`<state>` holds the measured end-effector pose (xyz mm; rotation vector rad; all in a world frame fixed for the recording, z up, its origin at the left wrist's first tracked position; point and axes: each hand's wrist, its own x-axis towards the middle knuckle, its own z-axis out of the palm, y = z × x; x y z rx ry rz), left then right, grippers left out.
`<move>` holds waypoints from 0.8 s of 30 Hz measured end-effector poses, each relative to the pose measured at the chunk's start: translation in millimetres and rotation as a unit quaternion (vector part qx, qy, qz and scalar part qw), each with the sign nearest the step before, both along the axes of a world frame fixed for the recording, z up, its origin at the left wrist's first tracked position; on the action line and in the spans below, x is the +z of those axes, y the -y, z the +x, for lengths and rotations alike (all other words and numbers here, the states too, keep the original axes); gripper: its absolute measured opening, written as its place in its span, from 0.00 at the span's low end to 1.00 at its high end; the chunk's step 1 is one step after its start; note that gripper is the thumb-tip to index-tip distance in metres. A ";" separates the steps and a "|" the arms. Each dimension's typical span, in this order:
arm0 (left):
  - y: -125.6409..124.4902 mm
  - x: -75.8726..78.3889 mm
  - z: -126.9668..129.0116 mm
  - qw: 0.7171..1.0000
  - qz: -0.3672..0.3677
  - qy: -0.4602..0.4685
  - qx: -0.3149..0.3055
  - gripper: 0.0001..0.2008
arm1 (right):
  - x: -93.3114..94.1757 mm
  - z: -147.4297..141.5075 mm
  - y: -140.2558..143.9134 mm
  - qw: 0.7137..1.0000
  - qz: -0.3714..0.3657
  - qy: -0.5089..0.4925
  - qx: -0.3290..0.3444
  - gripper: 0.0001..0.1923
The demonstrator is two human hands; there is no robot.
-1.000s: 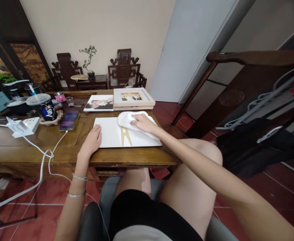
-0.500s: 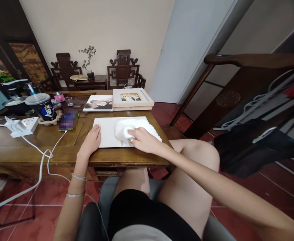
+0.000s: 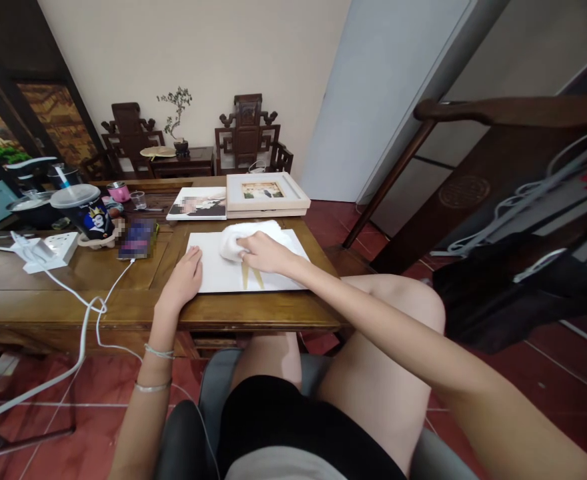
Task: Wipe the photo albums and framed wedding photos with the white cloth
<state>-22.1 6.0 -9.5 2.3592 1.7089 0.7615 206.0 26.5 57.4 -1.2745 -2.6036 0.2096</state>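
Observation:
A flat white board [image 3: 213, 277] with two tan streaks near its front edge lies on the wooden table [image 3: 253, 310]. My left hand [image 3: 185, 277] rests flat over the board's left edge, fingers stretched out. In my right hand [image 3: 263, 252] is a bunched white cloth [image 3: 231, 241], pressed against the upper middle of the board. The fingers of that hand are closed around the cloth, and part of the cloth spreads out behind them.
Behind the board lie a photo panel [image 3: 198, 203] and a pale framed picture [image 3: 268, 195]. To the left are a phone [image 3: 137, 240] on a cable, a power strip [image 3: 56, 252] and a lidded cup [image 3: 86, 212]. A dark wooden chair [image 3: 461, 187] stands at right.
My right hand has moved the cloth away from me and slightly left across the board, so more of the two tan streaks shows. My left hand has stayed in place.

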 end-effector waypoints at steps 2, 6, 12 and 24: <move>-0.4 -0.1 0.0 1.000 0.001 -0.002 0.001 0.24 | -0.6 -11.3 -18.3 1.000 0.010 0.007 -0.021 0.10; -0.7 -0.9 -0.5 1.000 0.007 -0.001 -0.003 0.23 | -3.1 -23.7 -32.8 0.998 0.031 0.021 -0.046 0.12; -1.4 -4.3 -1.3 1.000 0.019 0.015 -0.014 0.22 | -8.7 -15.4 13.9 0.997 0.050 0.052 0.007 0.12; -1.2 -5.1 -1.4 1.000 0.023 0.011 -0.013 0.21 | 1.1 -2.6 65.7 0.996 -0.006 0.031 0.079 0.10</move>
